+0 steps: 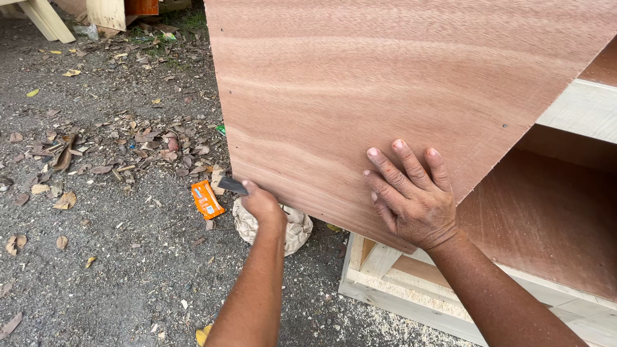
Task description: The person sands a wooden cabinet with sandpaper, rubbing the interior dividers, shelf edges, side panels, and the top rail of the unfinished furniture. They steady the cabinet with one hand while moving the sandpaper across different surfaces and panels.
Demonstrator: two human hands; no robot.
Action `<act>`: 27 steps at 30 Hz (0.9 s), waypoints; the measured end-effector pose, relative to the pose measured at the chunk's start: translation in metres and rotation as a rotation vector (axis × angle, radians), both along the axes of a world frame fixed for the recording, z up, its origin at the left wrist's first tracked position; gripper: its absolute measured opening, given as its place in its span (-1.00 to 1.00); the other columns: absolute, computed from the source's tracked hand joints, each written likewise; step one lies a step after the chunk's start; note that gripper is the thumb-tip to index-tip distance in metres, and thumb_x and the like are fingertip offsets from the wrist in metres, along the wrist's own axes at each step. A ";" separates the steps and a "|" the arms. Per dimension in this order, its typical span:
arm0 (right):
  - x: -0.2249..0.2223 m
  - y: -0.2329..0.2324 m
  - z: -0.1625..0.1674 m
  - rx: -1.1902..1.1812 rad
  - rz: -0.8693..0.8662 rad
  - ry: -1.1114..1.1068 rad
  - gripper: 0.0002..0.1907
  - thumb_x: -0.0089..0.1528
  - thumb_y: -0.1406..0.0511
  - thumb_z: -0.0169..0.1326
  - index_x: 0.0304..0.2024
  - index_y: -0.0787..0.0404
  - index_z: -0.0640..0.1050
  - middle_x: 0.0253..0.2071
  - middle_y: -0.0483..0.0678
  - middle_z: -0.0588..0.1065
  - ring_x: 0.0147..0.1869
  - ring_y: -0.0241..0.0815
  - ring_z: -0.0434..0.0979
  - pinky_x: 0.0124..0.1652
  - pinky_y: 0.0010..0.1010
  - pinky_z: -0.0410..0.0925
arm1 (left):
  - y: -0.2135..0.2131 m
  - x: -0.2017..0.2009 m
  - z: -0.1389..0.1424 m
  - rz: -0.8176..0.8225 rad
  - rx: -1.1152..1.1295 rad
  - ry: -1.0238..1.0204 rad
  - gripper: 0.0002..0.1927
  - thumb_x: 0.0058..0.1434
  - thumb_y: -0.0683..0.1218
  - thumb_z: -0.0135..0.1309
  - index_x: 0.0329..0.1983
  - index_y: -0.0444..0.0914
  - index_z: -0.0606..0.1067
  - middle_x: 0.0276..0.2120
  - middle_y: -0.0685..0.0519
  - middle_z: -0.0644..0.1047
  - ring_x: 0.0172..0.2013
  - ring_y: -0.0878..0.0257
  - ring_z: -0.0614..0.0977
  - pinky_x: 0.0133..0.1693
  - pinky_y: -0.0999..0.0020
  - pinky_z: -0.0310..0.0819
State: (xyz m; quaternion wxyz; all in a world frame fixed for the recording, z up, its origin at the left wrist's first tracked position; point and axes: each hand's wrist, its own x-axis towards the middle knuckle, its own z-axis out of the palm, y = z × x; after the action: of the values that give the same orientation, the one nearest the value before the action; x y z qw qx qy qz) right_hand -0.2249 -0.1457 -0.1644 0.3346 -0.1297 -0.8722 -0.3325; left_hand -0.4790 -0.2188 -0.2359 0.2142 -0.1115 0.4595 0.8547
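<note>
Spanning the open wooden frame (411, 289), the plywood sheet (385, 83) lies askew. Right hand (411, 199) presses flat, fingers spread, gripping nothing. Left hand (260, 202) closes around a small dark tool (232, 186) at the edge. Judgement: alignment in hand; squaring precedes fastening.

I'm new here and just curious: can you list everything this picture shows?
Plywood sheet: one, reddish-brown, lying across the frame.
Wooden frame: one, pale, under the sheet at lower right.
Wrapper: one, orange, on the ground.
Crumpled bag: one, tan, on the ground behind the left hand.
Dry leaves: many, brown, scattered on the grey gravel.
Dark tool: one, at the sheet's edge.
Left hand: holds the dark tool.
Right hand: flat on the sheet.
</note>
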 end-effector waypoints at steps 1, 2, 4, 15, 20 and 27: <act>0.000 0.000 0.000 0.000 -0.006 0.000 -0.74 0.31 0.11 0.18 0.04 -0.15 0.68 0.43 -0.29 0.41 0.61 -0.16 0.11 0.56 -0.11 -0.25 | -0.006 -0.015 0.004 -0.003 0.036 -0.012 -0.47 0.48 0.10 -0.32 0.28 -0.39 0.27 0.17 -0.26 0.47 0.19 -0.03 0.55 0.27 0.08 0.40; 0.000 0.000 -0.001 0.001 -0.010 0.000 -0.75 0.32 0.10 0.18 0.04 -0.15 0.68 0.43 -0.29 0.41 0.61 -0.16 0.11 0.56 -0.11 -0.25 | -0.009 -0.022 0.005 -0.005 0.074 -0.024 -0.48 0.49 0.11 -0.33 0.26 -0.39 0.27 0.16 -0.26 0.47 0.19 -0.03 0.55 0.29 0.09 0.36; 0.000 0.000 0.000 -0.001 -0.014 -0.005 -0.75 0.33 0.10 0.17 0.04 -0.15 0.68 0.43 -0.29 0.41 0.61 -0.16 0.11 0.56 -0.11 -0.25 | -0.011 -0.014 0.001 0.012 0.095 -0.032 -0.48 0.49 0.11 -0.33 0.28 -0.37 0.23 0.17 -0.26 0.44 0.20 -0.01 0.52 0.29 0.07 0.34; 0.001 -0.002 0.001 0.012 -0.015 0.007 -0.75 0.34 0.09 0.17 0.03 -0.13 0.70 0.42 -0.28 0.44 0.61 -0.15 0.13 0.55 -0.11 -0.25 | -0.007 -0.014 -0.005 0.013 0.258 -0.006 -0.43 0.41 0.16 -0.25 0.21 -0.38 0.35 0.11 -0.22 0.51 0.03 0.00 0.61 0.11 0.09 0.50; 0.000 -0.001 0.001 0.041 -0.028 0.009 -0.77 0.35 0.10 0.16 0.03 -0.15 0.69 0.42 -0.30 0.43 0.62 -0.17 0.11 0.56 -0.13 -0.26 | -0.002 0.020 -0.011 0.135 0.202 -0.130 -0.43 0.42 0.14 -0.15 0.19 -0.44 0.34 0.13 -0.21 0.52 0.05 0.00 0.61 0.11 0.04 0.52; 0.002 -0.001 0.000 0.011 -0.022 -0.018 -0.75 0.32 0.10 0.17 0.04 -0.16 0.68 0.44 -0.31 0.40 0.63 -0.16 0.08 0.56 -0.11 -0.27 | -0.011 0.000 -0.006 0.017 0.265 -0.044 -0.40 0.44 0.17 -0.25 0.26 -0.41 0.33 0.18 -0.20 0.48 0.11 -0.03 0.58 0.18 0.02 0.47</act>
State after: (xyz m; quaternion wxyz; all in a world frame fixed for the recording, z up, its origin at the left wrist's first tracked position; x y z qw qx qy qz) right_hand -0.2231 -0.1471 -0.1641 0.3239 -0.1347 -0.8717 -0.3421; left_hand -0.4790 -0.2298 -0.2419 0.2300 -0.1047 0.3371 0.9069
